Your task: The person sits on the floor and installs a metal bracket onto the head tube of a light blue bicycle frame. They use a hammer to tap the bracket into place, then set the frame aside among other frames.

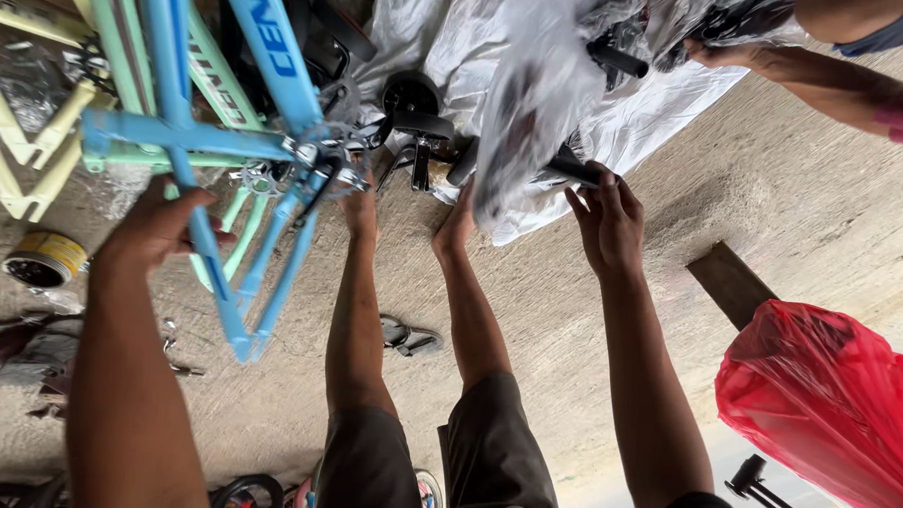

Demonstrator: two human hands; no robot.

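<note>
Frame in your left hand (162,229); bag by your right hand (608,224).
Left fingers closed round blue frame (190,135); right fingers spread open, touching blurred plastic bag (537,97), which lies just left of them.

Red plastic bag (832,398) at lower right on the concrete floor (804,196). Yellow-rimmed tin (43,258) at left edge, beside pale yellow frame tubes (15,159). Dark sandal (409,336) between the legs. Wooden plank (731,284) near the bag. Another person's arm (838,82) upper right.

Motion-blurred plastic-wrapped part (542,97) at right grip (608,219)
</note>
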